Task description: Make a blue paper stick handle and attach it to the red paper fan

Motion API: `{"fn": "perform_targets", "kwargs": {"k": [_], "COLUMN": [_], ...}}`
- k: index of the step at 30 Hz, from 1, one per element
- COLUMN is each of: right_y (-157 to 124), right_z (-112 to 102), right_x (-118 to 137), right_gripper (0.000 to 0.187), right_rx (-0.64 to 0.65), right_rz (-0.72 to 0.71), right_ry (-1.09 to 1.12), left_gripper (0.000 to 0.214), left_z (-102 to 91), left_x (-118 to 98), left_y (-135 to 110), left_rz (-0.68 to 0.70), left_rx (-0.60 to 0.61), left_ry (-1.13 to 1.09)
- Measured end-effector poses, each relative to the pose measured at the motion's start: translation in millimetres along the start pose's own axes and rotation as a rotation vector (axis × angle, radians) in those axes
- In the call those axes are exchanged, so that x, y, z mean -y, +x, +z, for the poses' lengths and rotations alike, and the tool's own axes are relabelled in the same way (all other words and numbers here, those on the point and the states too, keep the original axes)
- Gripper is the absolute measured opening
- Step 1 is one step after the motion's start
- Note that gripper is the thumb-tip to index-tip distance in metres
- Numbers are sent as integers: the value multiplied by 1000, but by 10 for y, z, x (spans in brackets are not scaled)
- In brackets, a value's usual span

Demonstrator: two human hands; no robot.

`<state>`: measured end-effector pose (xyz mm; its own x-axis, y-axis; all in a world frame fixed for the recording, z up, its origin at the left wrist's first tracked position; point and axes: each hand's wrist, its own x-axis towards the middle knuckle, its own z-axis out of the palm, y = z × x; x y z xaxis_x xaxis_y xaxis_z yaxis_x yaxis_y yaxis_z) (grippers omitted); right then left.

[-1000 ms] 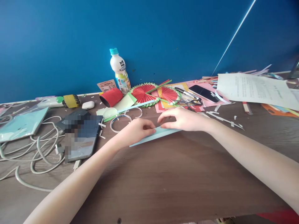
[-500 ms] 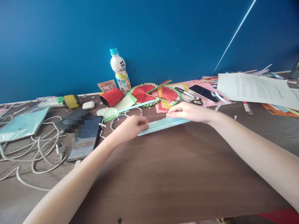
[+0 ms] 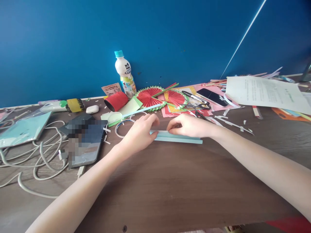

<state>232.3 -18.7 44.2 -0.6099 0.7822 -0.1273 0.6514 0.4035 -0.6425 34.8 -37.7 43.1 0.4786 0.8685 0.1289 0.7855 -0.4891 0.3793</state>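
A narrow folded strip of light blue paper (image 3: 178,138) lies on the brown table between my hands. My left hand (image 3: 142,131) pinches its left end between thumb and fingers. With curled fingers, my right hand (image 3: 188,125) grips the strip's far edge near the middle. The strip's right end sticks out below my right wrist. Just beyond the hands are two red paper fans with green edges, a larger round one (image 3: 149,97) and a smaller one (image 3: 177,98). A roll of tape (image 3: 119,131) sits left of my left hand.
At the back stands a drink bottle (image 3: 125,76) beside a red paper tube (image 3: 116,101). Phones (image 3: 87,147), white cables (image 3: 40,155) and a blue paper packet (image 3: 24,129) lie left. Scissors (image 3: 204,106), paper scraps and a printed sheet (image 3: 264,94) lie right.
The blue strip has come nearer and turned, its right end now lower. My right hand has shifted left and down, closer to my left hand, uncovering scissors and white scraps.
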Motion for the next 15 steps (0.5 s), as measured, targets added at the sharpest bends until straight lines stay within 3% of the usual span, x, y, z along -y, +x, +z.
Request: {"fn": "perform_targets", "kwargs": {"k": [2, 5, 15], "right_y": [1, 3, -26], "right_z": [3, 20, 125], "right_x": [14, 19, 28], "right_gripper": [20, 20, 20], "right_rx": [-12, -25, -28], "right_rz": [9, -3, -56], "right_ry": [-4, 11, 30], "left_gripper": [10, 12, 13], "left_z": [19, 53, 107], "left_x": [-47, -82, -76], "left_y": [-7, -13, -21], "left_rz": [83, 145, 130], "left_rx": [-41, 1, 19], "left_ry": [101, 175, 228]}}
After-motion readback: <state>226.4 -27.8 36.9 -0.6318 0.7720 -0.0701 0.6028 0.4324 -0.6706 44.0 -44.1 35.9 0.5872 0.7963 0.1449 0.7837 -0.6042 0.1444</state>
